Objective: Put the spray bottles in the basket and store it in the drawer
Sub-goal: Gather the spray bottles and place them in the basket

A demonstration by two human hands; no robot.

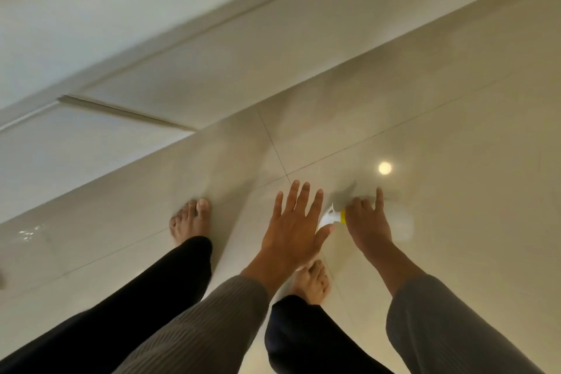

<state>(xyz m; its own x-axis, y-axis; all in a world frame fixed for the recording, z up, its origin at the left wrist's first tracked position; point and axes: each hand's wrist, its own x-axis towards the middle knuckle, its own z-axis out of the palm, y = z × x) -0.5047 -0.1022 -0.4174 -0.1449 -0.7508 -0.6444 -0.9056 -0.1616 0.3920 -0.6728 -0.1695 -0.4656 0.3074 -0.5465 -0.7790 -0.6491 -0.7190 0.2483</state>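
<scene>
Below, glossy beige tiled floor (425, 85), white cabinet front (76, 24) along far edge. Two bare feet (191, 222) on tiles, dark trouser legs (136, 297). Left hand (293, 232) flat, fingers spread wide, gripping nothing. Right hand (368, 222) curled round spray bottle (332, 218) at its yellow collar, index finger extended; white trigger head between both hands, bottle body blurred.

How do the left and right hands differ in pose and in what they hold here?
The left hand is spread flat with fingers splayed and grips nothing; the right hand is curled around a spray bottle, index finger pointing out. The left sits nearer the feet. Both are palm-down over the tiled floor, in grey ribbed sleeves.
</scene>
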